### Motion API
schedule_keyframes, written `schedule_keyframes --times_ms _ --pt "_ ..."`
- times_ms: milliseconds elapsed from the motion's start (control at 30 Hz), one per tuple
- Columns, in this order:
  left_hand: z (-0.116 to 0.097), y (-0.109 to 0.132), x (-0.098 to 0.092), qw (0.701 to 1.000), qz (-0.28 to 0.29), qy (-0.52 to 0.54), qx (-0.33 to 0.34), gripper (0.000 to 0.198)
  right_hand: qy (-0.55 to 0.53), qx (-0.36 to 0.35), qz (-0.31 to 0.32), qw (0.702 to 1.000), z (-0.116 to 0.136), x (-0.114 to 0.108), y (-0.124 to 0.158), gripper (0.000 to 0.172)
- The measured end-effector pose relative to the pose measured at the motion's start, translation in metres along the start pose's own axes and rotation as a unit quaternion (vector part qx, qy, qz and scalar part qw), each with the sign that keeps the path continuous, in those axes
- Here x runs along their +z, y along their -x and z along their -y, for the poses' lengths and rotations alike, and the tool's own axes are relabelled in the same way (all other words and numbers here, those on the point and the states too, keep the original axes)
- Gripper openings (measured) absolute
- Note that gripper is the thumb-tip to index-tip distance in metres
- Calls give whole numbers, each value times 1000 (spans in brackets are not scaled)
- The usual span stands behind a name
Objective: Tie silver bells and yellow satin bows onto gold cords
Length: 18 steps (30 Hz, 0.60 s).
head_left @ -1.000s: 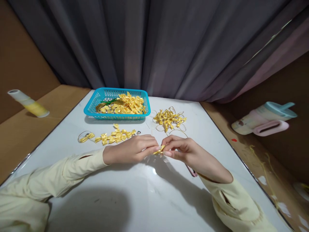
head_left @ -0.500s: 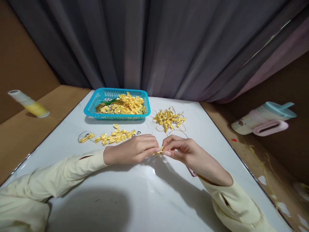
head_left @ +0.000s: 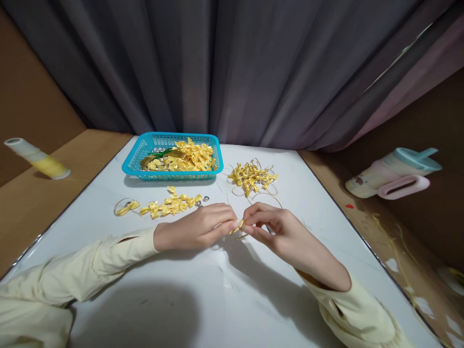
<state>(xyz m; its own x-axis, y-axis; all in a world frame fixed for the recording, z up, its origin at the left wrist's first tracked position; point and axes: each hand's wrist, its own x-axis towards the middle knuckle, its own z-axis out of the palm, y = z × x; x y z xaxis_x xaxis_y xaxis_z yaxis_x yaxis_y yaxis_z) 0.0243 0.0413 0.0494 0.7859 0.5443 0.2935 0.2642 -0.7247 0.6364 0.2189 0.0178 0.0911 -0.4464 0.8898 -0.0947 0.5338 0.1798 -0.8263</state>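
Between my two hands, over the middle of the table, is a small yellow ribbon bow (head_left: 238,227) with gold cord on it. My left hand (head_left: 208,224) pinches its left side between thumb and fingers. The fingertips of my right hand (head_left: 272,227) close on its right side, and a loop of gold cord curves out near them. My fingers cover most of the bow. Loose yellow bows (head_left: 172,205) lie just beyond my left hand, beside small silver bells (head_left: 206,198). Past my right hand sits a heap of bows with gold cord loops (head_left: 252,176).
A blue basket (head_left: 126,170) of yellow bows, gold cord and silver pieces stands at the table's back. One bow with a cord loop (head_left: 126,208) lies at the left. Beyond the edges are a yellow thread spool (head_left: 50,165) and a handled tumbler (head_left: 391,174). Grey curtains hang behind.
My fingers have shifted slightly around the bow, and a cord end now shows below my right fingertips. The view has moved a little; the things on the table stay put.
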Motion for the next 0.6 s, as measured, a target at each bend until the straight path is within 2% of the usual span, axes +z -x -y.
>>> schedule_keyframes --times_ms 167,467,600 --pt "-1 1 4 1000 -9 1 -30 25 -1 0 -8 1000 0 1 0 17" --pt "-1 2 7 999 2 9 -38 24 14 2 0 1000 -1 1 -3 15" --pt "1 1 6 998 1 29 -48 23 -1 34 4 999 3 -3 -1 9"
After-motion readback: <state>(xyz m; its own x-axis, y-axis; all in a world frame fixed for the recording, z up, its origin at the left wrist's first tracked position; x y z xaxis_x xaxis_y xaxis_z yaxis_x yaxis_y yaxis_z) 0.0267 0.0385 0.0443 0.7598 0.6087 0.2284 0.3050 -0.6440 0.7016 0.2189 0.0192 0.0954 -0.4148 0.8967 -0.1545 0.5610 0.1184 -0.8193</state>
